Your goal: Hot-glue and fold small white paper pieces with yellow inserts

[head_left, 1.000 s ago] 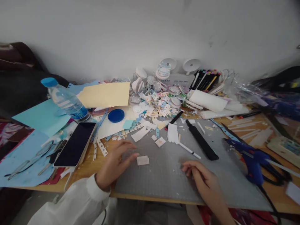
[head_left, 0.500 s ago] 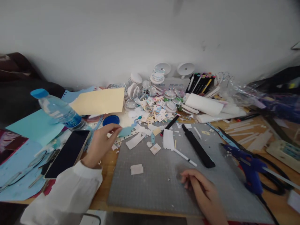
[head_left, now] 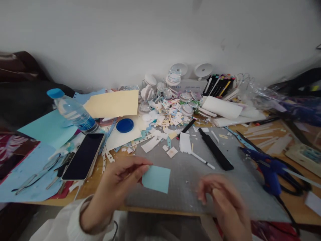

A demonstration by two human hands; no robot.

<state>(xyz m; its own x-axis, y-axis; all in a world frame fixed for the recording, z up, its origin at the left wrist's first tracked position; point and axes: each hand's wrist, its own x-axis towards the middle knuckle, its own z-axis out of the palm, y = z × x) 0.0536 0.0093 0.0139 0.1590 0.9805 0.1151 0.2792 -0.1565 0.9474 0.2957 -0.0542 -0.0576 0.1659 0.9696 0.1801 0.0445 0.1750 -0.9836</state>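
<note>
A small light blue piece of paper (head_left: 156, 179) is pinched by one edge between the thumb and fingers of my left hand (head_left: 125, 177). It hangs over the left part of the grey cutting mat (head_left: 185, 197). To the right, above the mat's front area, my right hand (head_left: 220, 197) is smeared by motion. Its fingers are loosely curled, with a gap to the thumb and nothing visible between them. Beyond the hands lie a white pen (head_left: 203, 160), a torn white paper piece (head_left: 185, 143) and a small cream square (head_left: 172, 152).
Paper scraps (head_left: 170, 117) pile up at the back. On the left are a water bottle (head_left: 75, 112), a phone (head_left: 84, 156) and a blue lid (head_left: 124, 125). A black case (head_left: 215, 150), a blue glue gun (head_left: 265, 167) and black-handled scissors (head_left: 299, 185) lie right.
My left hand has moved right and toward me, bringing the light blue paper from the scraps over the mat. My right hand's fingers have loosened slightly. The view has shifted a little.
</note>
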